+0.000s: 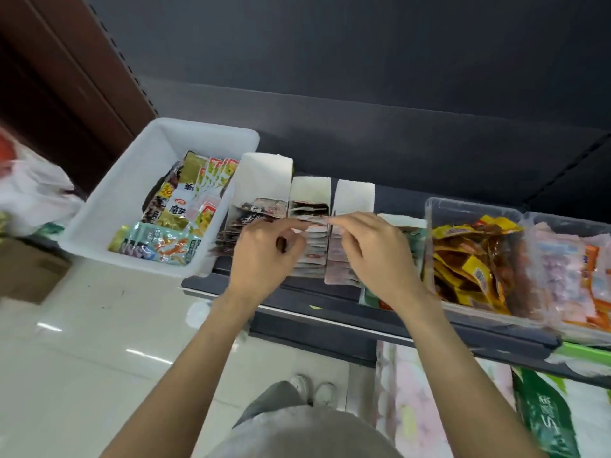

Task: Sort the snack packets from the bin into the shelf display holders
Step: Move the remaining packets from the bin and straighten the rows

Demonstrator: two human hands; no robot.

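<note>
A white bin stands at the left end of the dark shelf, holding several green, gold, red and teal snack packets. Right of it stand three white display holders side by side, filled with rows of dark and pinkish packets. My left hand and my right hand hover over the middle holder. Together their fingertips pinch a thin pale packet stretched between them above that holder's row. My right hand covers the front of the right holder.
Clear plastic tubs of yellow packets and pink-orange packets sit on the shelf at the right. The shelf's front rail runs below my wrists. A white plastic bag and a cardboard box lie at the left. Large bags stand on the floor below right.
</note>
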